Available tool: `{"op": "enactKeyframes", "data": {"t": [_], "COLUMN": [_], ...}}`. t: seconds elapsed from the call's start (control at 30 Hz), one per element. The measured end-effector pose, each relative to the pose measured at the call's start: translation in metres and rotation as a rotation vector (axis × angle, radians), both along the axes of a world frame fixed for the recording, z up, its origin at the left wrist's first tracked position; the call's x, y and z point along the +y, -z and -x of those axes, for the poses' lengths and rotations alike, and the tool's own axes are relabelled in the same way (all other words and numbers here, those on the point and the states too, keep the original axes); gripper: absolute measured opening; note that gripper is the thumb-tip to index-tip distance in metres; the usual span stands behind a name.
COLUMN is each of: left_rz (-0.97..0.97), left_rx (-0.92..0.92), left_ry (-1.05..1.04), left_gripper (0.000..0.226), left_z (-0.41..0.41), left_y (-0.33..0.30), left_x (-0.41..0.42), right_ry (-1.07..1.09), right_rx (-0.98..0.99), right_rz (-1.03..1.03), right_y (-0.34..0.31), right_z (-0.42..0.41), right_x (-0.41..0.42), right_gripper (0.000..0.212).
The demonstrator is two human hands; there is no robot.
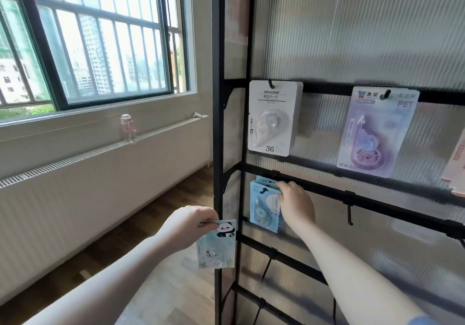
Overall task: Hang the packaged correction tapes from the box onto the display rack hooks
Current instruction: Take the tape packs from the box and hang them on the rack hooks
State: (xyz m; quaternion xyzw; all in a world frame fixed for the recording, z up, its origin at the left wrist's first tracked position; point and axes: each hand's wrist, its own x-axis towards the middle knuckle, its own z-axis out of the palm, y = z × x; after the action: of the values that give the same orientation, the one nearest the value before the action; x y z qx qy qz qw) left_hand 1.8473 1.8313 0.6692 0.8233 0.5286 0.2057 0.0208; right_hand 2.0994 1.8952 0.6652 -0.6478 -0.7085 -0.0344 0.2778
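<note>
Blue panda pack (pixel 217 244) pinched in left hand (pixel 187 226); right hand (pixel 297 202) grips hung packs (pixel 264 205).

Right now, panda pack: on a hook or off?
Off. The left hand pinches the panda pack by its top, left of the rack frame.

At the right edge of the frame a pinkish pack (pixel 456 166) is cut off. The right hand (pixel 295 202) covers the right side of the blue packs (pixel 263 205), hiding its fingertips. The purple pack's (pixel 376 133) print is blurred.
</note>
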Motion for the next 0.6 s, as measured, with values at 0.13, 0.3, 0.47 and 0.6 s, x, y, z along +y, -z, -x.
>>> {"op": "enactKeyframes", "data": {"t": [0.13,0.3,0.47,0.6], "left_rz": [-0.028,-0.057,-0.056,-0.037], "left_rx": [-0.003,-0.004,-0.007,0.009], "left_ry": [0.006,0.056,0.122,0.151], "left_gripper": [0.014,0.015,0.013,0.017], "left_z": [-0.004,-0.025,-0.053,-0.070], "left_y": [-0.007,-0.022,-0.040,-0.048], "left_x": [-0.002,-0.010,-0.023,-0.030], "right_ry": [0.044,0.097,0.174,0.257], "right_rx": [-0.033,-0.090,-0.141,-0.146], "right_rz": [-0.028,-0.068,-0.043,-0.015], "right_y": [-0.003,-0.009,-0.012,-0.014], "right_z": [-0.015,-0.045,-0.083,-0.110], "right_x": [-0.013,-0.043,-0.081,-0.112], "right_gripper": [0.033,0.032,0.032,0.034]}}
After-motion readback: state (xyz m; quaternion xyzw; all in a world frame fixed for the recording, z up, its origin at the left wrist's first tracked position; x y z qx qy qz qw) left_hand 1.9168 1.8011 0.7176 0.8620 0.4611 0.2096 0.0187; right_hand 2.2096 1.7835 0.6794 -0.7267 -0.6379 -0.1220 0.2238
